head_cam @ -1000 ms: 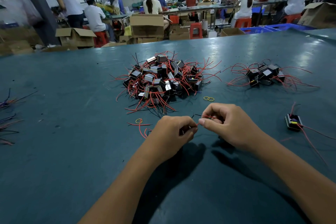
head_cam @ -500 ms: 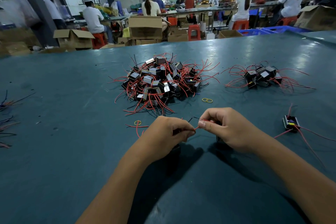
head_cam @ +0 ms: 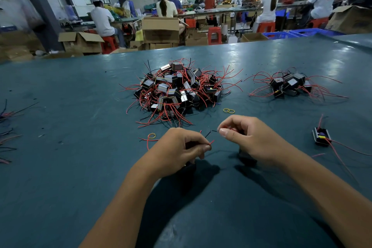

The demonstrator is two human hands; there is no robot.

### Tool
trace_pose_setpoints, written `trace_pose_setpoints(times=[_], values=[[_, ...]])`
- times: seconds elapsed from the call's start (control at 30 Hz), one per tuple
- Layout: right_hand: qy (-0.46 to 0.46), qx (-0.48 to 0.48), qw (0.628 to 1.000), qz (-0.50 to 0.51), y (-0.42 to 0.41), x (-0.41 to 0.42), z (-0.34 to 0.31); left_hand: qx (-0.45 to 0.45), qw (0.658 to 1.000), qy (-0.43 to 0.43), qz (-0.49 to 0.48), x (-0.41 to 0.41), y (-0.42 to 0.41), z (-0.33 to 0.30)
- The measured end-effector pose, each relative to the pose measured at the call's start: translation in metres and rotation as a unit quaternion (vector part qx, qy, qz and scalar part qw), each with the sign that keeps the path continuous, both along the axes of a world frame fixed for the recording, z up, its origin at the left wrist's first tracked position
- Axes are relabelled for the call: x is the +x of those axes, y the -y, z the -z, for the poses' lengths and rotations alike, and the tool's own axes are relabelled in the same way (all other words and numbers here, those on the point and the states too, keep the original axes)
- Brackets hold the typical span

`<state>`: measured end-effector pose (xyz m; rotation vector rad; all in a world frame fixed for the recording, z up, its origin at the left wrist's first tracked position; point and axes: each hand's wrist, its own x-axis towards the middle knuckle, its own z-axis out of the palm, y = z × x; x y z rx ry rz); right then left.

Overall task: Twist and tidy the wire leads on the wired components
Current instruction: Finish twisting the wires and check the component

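Since before, both hands separated: left hand (head_cam: pixel 181 148) and right hand (head_cam: pixel 244 136) each pinched wire leads (head_cam: pixel 210 143), needing steady, even twisting.

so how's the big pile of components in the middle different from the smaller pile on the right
The middle pile holds many more components than the right pile. The middle pile is heaped high; the right pile lies low and flat. The middle pile sits beyond the left hand, the right pile further right. Both are black blocks with red leads.

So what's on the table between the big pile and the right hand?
Two yellow rubber bands on the table, between big pile and right hand, in the head view.
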<state>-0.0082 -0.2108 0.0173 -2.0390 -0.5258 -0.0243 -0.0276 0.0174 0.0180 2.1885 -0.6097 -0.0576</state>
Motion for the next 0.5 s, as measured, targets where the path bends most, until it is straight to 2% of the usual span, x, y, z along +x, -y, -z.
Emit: trace_pose_setpoints(times=[0.13, 0.23, 0.3, 0.5], values=[[-0.051, 0.057, 0.997, 0.015, -0.005, 0.002, 0.005, -0.012, 0.999, 0.017, -0.044, 0.000, 0.003, 0.000], [-0.021, 0.052, 0.997, 0.061, -0.009, 0.001, 0.010, -0.019, 0.997, 0.027, -0.064, -0.002, 0.008, 0.001], [-0.024, 0.085, 0.993, 0.080, -0.014, -0.001, 0.013, -0.029, 0.997, 0.028, -0.073, -0.002, 0.012, 0.002], [-0.014, 0.107, 0.991, 0.075, -0.022, -0.005, 0.015, -0.056, 0.993, 0.024, -0.099, -0.003, 0.020, 0.004]])
